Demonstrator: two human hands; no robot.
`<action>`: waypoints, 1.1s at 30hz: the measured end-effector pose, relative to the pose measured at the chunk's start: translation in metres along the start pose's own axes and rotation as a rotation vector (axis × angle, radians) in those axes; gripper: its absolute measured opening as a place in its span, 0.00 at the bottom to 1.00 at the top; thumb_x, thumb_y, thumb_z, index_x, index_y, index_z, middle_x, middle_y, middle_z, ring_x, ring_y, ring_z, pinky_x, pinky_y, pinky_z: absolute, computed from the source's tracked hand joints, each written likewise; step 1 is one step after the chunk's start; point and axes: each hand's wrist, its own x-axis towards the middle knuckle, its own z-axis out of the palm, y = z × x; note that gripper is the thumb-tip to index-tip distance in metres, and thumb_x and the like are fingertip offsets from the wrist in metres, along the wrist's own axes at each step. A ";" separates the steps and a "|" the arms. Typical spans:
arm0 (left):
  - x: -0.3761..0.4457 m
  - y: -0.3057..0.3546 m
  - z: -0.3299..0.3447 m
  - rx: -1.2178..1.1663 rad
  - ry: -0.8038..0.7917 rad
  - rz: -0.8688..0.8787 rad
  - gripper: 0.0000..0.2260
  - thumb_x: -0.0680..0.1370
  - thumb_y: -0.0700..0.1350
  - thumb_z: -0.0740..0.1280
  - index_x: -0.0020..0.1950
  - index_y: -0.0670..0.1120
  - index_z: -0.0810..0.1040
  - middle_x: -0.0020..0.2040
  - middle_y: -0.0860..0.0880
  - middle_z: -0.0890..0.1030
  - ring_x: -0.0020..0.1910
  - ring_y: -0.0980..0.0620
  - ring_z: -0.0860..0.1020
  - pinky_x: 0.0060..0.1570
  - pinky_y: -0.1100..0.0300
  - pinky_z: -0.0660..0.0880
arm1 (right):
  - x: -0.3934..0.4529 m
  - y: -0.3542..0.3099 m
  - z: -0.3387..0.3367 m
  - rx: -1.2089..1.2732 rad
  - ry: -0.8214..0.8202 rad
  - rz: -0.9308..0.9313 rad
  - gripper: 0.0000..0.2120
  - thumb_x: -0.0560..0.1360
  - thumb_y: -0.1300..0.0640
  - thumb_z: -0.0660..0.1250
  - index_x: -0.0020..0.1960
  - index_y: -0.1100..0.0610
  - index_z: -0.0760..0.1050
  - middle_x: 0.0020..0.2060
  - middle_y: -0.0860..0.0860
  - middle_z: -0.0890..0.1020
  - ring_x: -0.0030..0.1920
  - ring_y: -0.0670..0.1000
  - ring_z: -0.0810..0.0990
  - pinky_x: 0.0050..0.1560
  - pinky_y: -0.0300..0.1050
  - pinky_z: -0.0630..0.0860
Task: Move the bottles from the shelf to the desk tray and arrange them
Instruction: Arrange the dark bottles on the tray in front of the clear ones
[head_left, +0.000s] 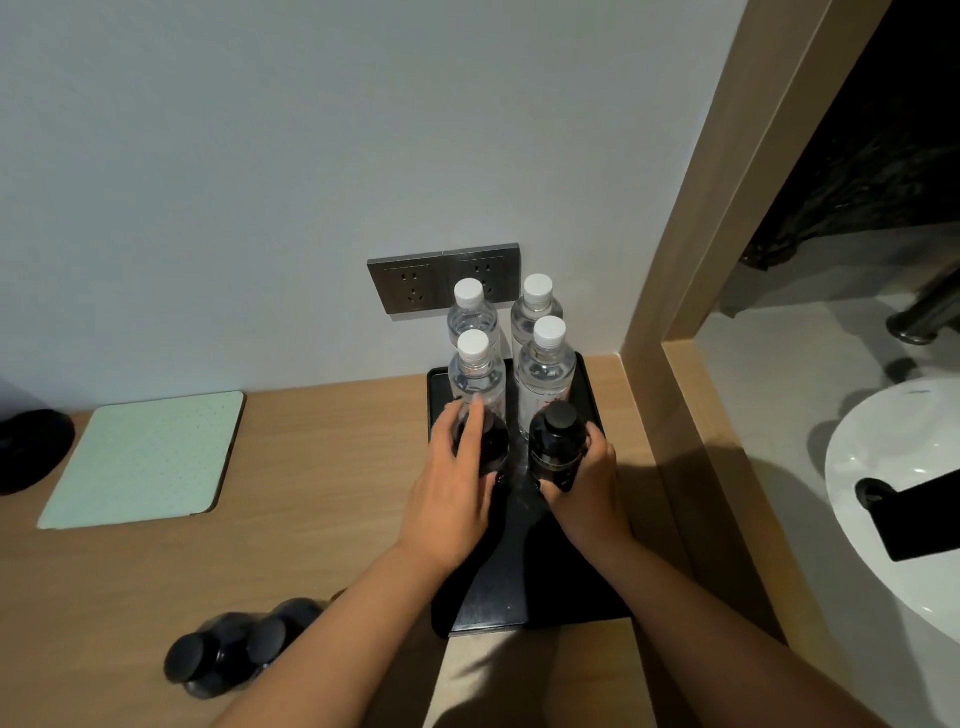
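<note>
While four clear bottles (545, 374) are standing at the tray's (519, 587) twelve o'clock end, both hands are working just behind them; the right hand (587, 483) is gripping a dark bottle (556, 447) at about one o'clock, and the left hand (457, 488) is wrapping what looks like a second dark bottle (483, 441) at eleven, though fingers are covering it; pushing either forward too far is risking toppling the clear ones.

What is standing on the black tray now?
On the black tray stand four clear bottles with white caps and two dark bottles. The right hand grips one; the left hand mostly covers the other.
</note>
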 end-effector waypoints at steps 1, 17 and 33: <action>-0.003 0.000 -0.001 -0.014 0.023 -0.013 0.38 0.75 0.40 0.67 0.77 0.52 0.45 0.75 0.43 0.53 0.72 0.44 0.62 0.66 0.58 0.66 | -0.005 0.001 -0.001 0.013 -0.013 0.021 0.44 0.66 0.64 0.75 0.75 0.59 0.53 0.67 0.57 0.66 0.65 0.56 0.71 0.60 0.42 0.68; -0.083 0.002 -0.048 -0.158 0.226 -0.286 0.27 0.77 0.44 0.65 0.74 0.49 0.59 0.76 0.52 0.53 0.74 0.53 0.56 0.69 0.59 0.59 | -0.102 -0.025 -0.019 -0.067 -0.213 -0.203 0.36 0.75 0.61 0.66 0.76 0.51 0.50 0.73 0.47 0.55 0.66 0.42 0.68 0.49 0.21 0.67; -0.147 -0.100 -0.150 -0.193 -0.031 -0.237 0.23 0.77 0.47 0.64 0.72 0.53 0.63 0.72 0.53 0.62 0.56 0.59 0.72 0.59 0.60 0.69 | -0.191 -0.112 0.037 -0.184 -0.281 -0.251 0.12 0.76 0.54 0.64 0.59 0.48 0.67 0.68 0.42 0.56 0.50 0.46 0.75 0.55 0.41 0.75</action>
